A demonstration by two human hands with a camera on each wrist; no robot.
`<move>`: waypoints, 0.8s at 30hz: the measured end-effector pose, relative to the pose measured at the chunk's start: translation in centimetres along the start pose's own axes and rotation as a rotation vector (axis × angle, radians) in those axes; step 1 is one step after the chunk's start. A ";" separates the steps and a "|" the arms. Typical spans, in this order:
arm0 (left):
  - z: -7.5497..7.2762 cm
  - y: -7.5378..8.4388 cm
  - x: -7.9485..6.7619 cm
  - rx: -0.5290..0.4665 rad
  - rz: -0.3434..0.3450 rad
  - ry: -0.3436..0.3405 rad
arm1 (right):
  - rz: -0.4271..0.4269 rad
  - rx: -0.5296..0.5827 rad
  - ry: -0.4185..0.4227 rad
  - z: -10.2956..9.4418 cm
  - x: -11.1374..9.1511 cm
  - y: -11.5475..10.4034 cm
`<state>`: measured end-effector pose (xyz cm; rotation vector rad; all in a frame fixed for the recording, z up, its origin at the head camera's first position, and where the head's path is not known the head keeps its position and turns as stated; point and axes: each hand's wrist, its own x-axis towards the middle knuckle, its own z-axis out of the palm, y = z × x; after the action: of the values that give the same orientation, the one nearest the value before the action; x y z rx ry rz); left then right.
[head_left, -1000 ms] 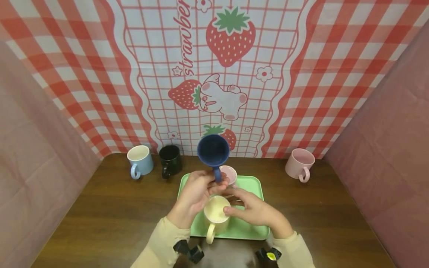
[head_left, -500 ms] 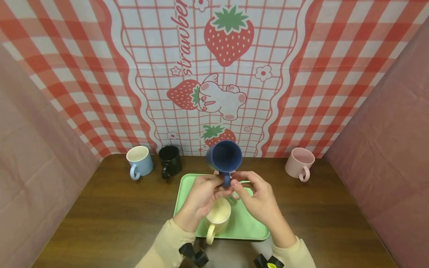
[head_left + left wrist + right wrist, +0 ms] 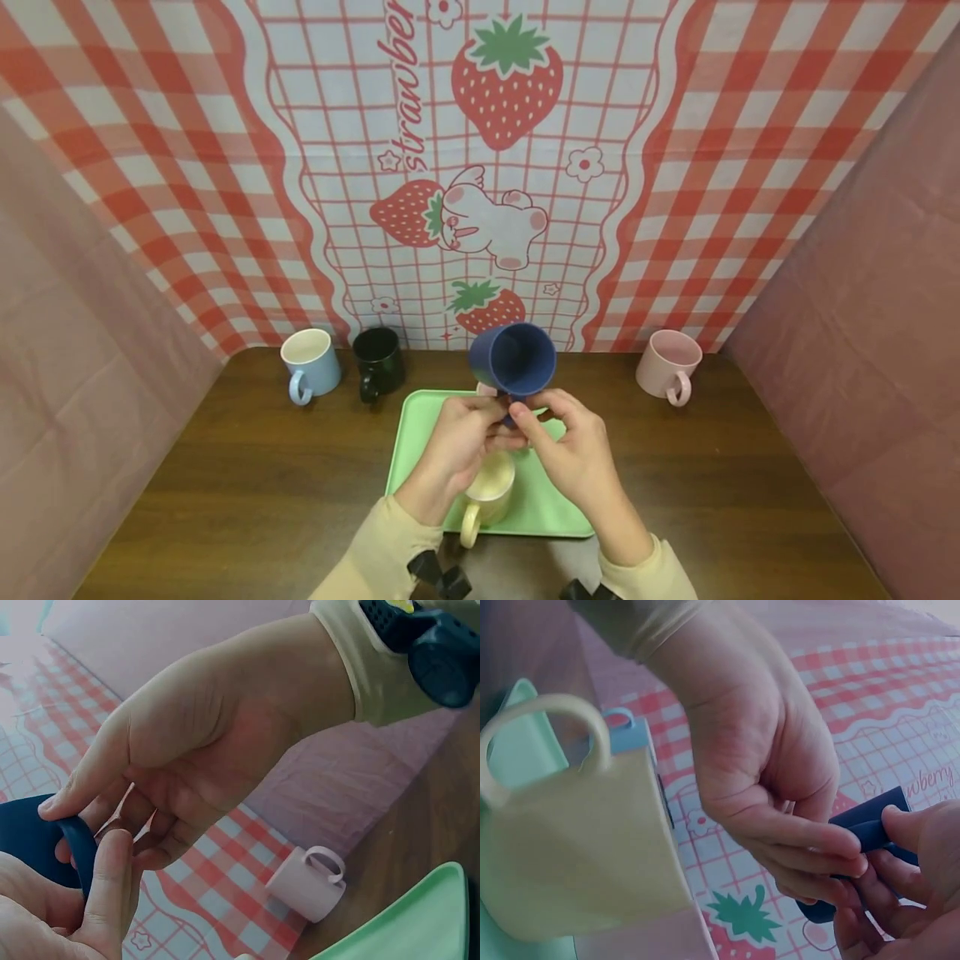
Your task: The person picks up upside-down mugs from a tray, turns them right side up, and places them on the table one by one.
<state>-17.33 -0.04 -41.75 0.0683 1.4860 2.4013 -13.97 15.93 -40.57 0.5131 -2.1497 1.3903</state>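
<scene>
A dark blue mug (image 3: 517, 358) is held up over the green tray (image 3: 408, 417), its mouth tilted toward me and its handle pointing down. My left hand (image 3: 453, 442) pinches the handle from the left, thumb at the top of the loop in the left wrist view. From the other side, my right hand (image 3: 581, 450) grips the same handle between thumb and fingers. Below the hands a yellow mug (image 3: 491, 487) stands on the tray, handle toward me. Behind the blue mug, a pink mug (image 3: 486, 389) on the tray is mostly hidden.
A light blue mug (image 3: 311, 362) and a black mug (image 3: 379, 363) stand at the back left of the wooden table (image 3: 247, 467). Another pink mug (image 3: 667, 367) is at the back right. Behind them hangs a checked strawberry cloth (image 3: 337, 92).
The blue mug has shifted right and slightly lower, with the left hand on its handle. The right hand has moved from beside the yellow mug up to the handle and taken hold of it.
</scene>
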 end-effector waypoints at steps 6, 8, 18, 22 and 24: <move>-0.3 0.4 0.0 0.082 -0.014 -0.032 | 0.157 0.124 -0.077 -0.5 0.0 -0.3; -0.5 0.5 0.1 0.119 -0.017 -0.044 | 0.218 0.153 -0.103 -0.7 0.0 -0.4; -0.6 0.4 0.3 0.227 0.024 -0.071 | 0.382 0.384 -0.271 -0.9 0.0 -0.6; -0.5 0.3 0.3 0.254 0.034 -0.080 | 0.372 0.419 -0.312 -0.8 -0.1 -0.7; -0.6 0.3 0.4 0.260 0.034 -0.083 | 0.365 0.418 -0.319 -0.8 0.0 -0.8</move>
<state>-17.84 -0.55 -41.81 0.2503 1.7604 2.1880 -13.30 16.35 -39.75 0.5418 -2.2839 2.1083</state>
